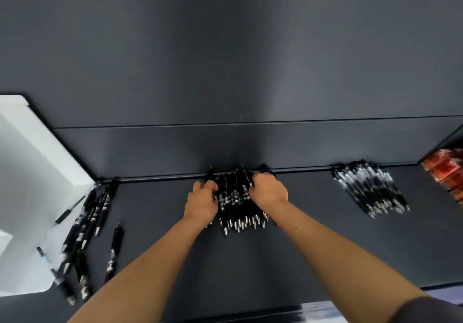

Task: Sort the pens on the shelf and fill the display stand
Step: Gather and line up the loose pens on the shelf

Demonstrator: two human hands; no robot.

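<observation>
Sitting dead centre against the back rail of the shelf (313,247), the pile of black pens (235,202) is clasped on both flanks: left hand (201,201) and right hand (269,192), each grip curled onto the pens. Loose black pens (85,227) lie left beside a white container (25,197); a heap of clear-barrelled pens (370,189) lies right.

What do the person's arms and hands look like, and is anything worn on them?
The left hand and right hand are bare: no gloves, and no watch or rings show. Both forearms are uncovered. A dark sleeve shows at the right upper arm.
</observation>
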